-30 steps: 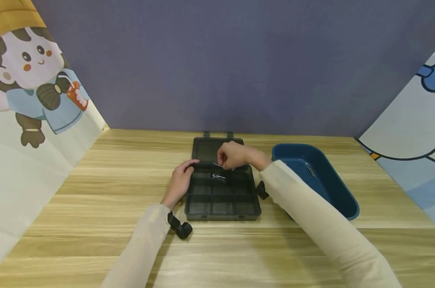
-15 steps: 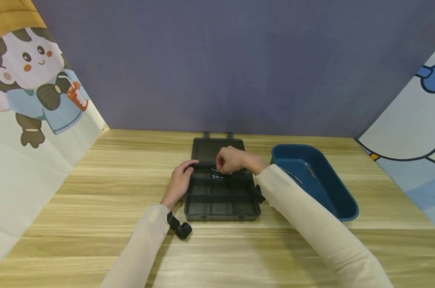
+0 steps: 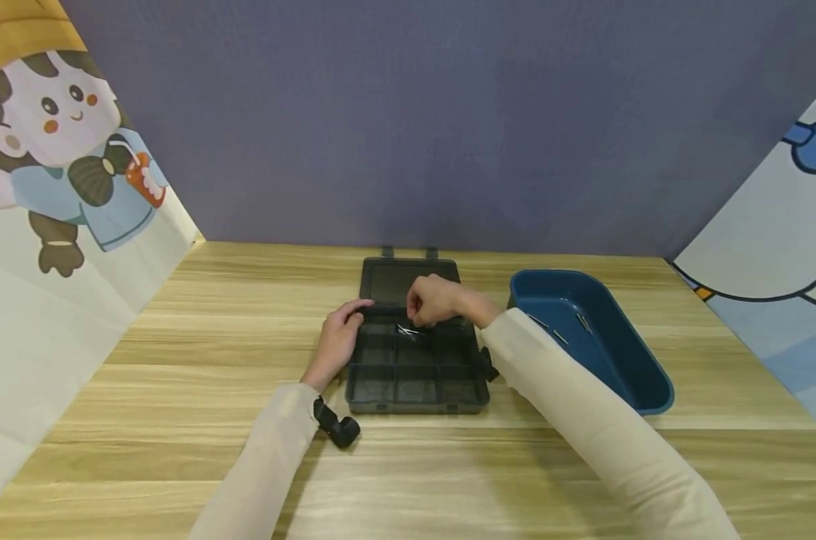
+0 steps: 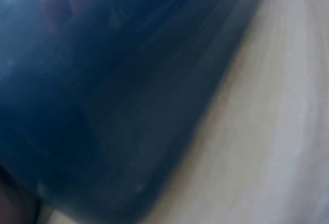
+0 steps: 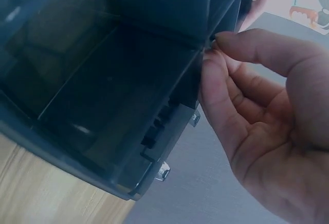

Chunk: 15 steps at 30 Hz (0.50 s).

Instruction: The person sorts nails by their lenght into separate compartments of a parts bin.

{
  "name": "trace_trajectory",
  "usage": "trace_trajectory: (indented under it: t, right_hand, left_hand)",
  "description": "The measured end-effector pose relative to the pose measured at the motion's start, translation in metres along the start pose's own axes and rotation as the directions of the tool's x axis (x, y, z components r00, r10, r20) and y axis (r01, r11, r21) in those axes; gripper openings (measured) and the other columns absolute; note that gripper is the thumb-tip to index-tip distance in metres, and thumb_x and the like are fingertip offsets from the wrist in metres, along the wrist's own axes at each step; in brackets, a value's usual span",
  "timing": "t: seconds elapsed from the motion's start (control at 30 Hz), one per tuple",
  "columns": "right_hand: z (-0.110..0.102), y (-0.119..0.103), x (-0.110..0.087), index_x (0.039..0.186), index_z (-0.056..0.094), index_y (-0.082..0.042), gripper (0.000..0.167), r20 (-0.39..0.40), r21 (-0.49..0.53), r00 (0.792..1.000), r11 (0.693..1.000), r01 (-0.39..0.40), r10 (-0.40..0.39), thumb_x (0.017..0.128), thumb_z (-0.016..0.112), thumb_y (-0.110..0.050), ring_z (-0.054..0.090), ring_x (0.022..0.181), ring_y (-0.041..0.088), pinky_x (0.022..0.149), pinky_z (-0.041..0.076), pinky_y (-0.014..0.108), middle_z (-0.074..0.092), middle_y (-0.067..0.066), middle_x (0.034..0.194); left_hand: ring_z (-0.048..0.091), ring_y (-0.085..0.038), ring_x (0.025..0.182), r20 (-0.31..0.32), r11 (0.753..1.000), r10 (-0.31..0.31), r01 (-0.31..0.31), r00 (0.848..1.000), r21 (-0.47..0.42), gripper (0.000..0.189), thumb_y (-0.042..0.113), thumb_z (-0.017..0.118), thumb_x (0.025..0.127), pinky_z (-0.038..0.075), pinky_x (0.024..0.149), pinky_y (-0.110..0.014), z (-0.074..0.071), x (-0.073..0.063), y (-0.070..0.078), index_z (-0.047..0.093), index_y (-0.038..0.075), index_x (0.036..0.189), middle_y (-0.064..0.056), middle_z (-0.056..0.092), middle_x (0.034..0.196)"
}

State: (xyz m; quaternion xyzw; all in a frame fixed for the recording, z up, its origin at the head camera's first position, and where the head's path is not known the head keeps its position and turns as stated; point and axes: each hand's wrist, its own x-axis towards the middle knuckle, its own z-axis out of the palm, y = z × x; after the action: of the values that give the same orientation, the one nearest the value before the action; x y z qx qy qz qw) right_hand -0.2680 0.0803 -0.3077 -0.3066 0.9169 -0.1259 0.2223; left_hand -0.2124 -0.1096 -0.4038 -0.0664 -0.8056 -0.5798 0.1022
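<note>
A dark translucent compartment box (image 3: 418, 386) lies on the table with its lid (image 3: 397, 279) folded back. My left hand (image 3: 337, 337) holds the box at its far left corner, index finger along the hinge side and thumb at the rim. Over the far middle compartment my right hand (image 3: 435, 300) pinches a thin metal piece, mostly hidden by the fingertips; in the right wrist view the thumb and index finger of that hand (image 5: 267, 95) nearly meet beside a divider. Thin silver metal pieces (image 3: 408, 330), screw-like but too small to tell, show in that compartment.
A blue tray (image 3: 640, 367) stands to the right, partly behind the right sleeve, with several slim metal pieces (image 3: 583, 322) on its floor. A grey wall (image 3: 408, 120) rises behind the table (image 3: 259, 300). The left wrist view is mostly a blurred dark surface (image 4: 128, 106).
My right hand has moved slightly down and left to the compartment, and the metal piece no longer sticks out clearly from its fingers. More pieces in the tray came into view. The left hand stays put.
</note>
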Motion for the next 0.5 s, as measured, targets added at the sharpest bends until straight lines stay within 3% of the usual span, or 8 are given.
trace_trajectory:
  t: [0.23,0.5]
  right_hand:
    - [-0.009,0.002,-0.01,0.094,0.069,-0.005,0.013,0.021,0.01,1.0,1.0,0.014,-0.014,0.086,0.06,-0.006,0.061,0.065,0.013,0.061,0.051,0.026,0.067,0.004,0.081]
    - [-0.029,0.012,-0.035,0.095,0.066,0.0,0.015,0.011,0.061,0.998,0.996,0.063,-0.064,0.086,0.054,-0.002,0.057,0.06,0.012,0.057,0.049,0.026,0.066,0.007,0.078]
  left_hand:
    - [0.045,-0.032,0.132,0.006,1.0,0.016,-0.016,1.0,0.0,0.032,0.001,0.042,0.094,0.033,0.112,-0.046,0.001,0.002,0.0,0.062,-0.002,0.12,-0.021,0.056,0.133]
    - [0.041,-0.033,0.134,0.022,1.0,-0.006,0.007,1.0,-0.022,0.033,0.001,0.041,0.096,0.03,0.114,-0.047,0.0,0.001,-0.001,0.059,-0.006,0.123,-0.023,0.052,0.136]
